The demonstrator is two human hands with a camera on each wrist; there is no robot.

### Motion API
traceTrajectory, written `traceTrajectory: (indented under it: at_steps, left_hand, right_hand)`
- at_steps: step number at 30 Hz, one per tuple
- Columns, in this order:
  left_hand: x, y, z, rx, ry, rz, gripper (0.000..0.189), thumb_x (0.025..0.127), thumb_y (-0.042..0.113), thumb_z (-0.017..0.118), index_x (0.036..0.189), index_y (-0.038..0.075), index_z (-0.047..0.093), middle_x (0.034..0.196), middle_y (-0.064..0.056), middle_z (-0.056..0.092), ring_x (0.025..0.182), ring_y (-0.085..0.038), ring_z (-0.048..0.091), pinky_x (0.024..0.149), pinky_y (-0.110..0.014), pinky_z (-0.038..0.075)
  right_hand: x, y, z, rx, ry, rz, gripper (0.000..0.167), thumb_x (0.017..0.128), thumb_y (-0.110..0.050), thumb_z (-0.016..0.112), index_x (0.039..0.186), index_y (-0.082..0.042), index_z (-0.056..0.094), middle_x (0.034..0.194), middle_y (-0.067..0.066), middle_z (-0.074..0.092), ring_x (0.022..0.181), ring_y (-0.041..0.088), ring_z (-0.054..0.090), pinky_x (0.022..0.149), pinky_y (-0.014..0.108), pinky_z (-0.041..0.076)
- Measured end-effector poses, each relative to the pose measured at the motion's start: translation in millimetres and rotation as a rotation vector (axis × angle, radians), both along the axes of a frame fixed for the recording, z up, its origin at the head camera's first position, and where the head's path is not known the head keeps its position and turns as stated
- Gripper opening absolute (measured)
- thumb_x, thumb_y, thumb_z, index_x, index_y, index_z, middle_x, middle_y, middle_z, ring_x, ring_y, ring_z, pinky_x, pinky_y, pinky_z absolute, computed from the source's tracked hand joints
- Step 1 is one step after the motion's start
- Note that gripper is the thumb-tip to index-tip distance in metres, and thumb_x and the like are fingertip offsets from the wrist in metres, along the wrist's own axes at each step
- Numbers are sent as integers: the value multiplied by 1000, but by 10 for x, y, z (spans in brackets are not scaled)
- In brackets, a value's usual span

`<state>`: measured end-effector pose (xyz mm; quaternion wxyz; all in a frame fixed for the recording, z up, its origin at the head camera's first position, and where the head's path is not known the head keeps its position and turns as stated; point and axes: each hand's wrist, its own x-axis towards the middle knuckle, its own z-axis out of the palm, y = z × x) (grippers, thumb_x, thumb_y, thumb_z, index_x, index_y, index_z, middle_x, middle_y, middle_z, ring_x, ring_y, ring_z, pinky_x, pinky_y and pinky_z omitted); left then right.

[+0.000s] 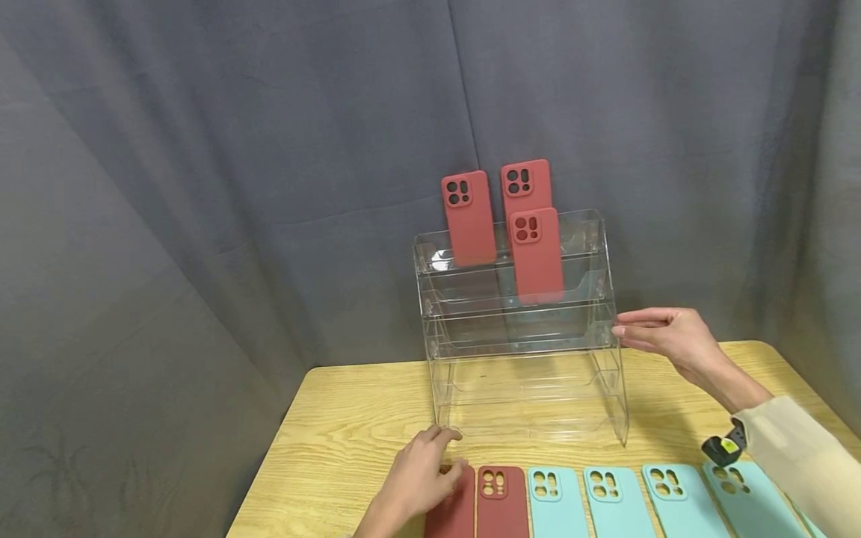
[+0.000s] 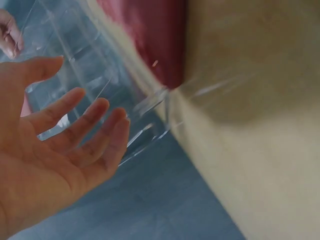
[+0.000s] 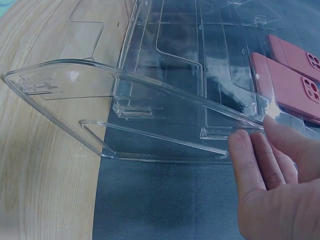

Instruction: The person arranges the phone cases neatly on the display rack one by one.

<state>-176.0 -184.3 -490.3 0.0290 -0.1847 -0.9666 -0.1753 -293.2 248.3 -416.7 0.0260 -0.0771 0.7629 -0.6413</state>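
Note:
A clear acrylic tiered rack (image 1: 525,351) stands on the table. Three red phone cases sit in it: one at the upper left (image 1: 471,224), one at the upper right (image 1: 527,179), and another case (image 1: 538,261) one tier lower, overlapping it. My right hand (image 1: 673,340) is at the rack's right side panel (image 3: 165,92), its fingers fairly straight and the fingertips at the panel's edge. By the rack's lower left front corner is my left hand (image 1: 420,474), fingers spread and loosely bent, holding nothing. It partly covers a dark red phone case (image 1: 452,512).
Another dark red case (image 1: 503,508) lies at the table's front, followed rightward by several teal phone cases (image 1: 558,508). The right sleeve (image 1: 800,456) and a dark wrist strap (image 1: 725,447) hang over the rightmost ones. A grey curtain (image 1: 303,149) surrounds the wooden table (image 1: 356,403).

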Motion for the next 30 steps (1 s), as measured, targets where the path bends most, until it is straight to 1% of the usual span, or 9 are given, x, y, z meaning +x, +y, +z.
traceTrajectory:
  at_steps: [2,5,9,11,13,16,24,27,30]
  left_hand:
    - [58,8,-73,-10,-20,0,38,99,36,72,132,15,70,124,-7,71,113,-28,70,82,-45,62]
    - [135,23,-155,-40,-54,3,43,98,39,73,135,16,68,130,-8,69,118,-31,67,88,-51,61]
    - [195,31,-219,-96,-147,24,55,96,44,75,142,17,63,146,-15,62,134,-44,60,97,-62,57]
    - [207,36,-242,-121,-195,38,61,94,46,76,145,17,61,152,-17,57,138,-51,55,98,-66,56]
    - [216,44,-267,-145,-231,49,65,94,49,76,148,17,59,155,-17,55,140,-54,52,98,-68,55]
    - [236,59,-306,-164,-243,50,67,93,50,76,149,17,58,154,-17,55,140,-53,52,97,-68,55]
    - [284,147,-378,-209,-198,54,66,90,45,74,146,14,58,147,-20,59,133,-52,57,94,-65,57]
    - [266,186,-373,-234,-205,71,68,87,45,76,145,14,58,145,-20,60,132,-50,57,93,-67,57]
    - [236,207,-362,-236,-239,102,72,84,44,79,145,15,58,143,-18,60,131,-48,56,89,-71,55]
  right_hand:
    - [-3,-2,-3,13,-1,-6,62,96,-23,79,140,14,58,98,-22,76,96,2,78,88,24,63]
    - [-2,-7,-4,39,-1,-17,66,96,-26,80,141,16,55,97,-24,75,96,0,77,88,23,63]
    - [1,-14,5,41,-4,-14,66,96,-26,80,141,16,55,96,-24,76,95,0,77,89,23,63]
    - [3,-15,9,31,-9,-9,65,96,-25,80,140,15,56,97,-23,76,96,1,77,89,23,63]
    - [4,-15,10,26,-15,-5,63,96,-24,80,140,15,57,97,-22,77,96,1,77,88,23,63]
    - [3,-14,7,26,-16,-2,62,95,-23,80,139,14,58,97,-22,77,96,1,77,88,23,63]
    - [11,-16,-8,40,-14,0,63,96,-22,80,141,15,56,99,-23,76,97,2,77,88,23,63]
    - [9,-18,-9,50,-12,-9,64,96,-24,79,141,14,57,98,-23,75,97,1,77,87,23,63]
    - [4,-23,-9,62,-11,-16,64,96,-26,79,140,14,57,97,-23,75,96,2,77,87,23,63]
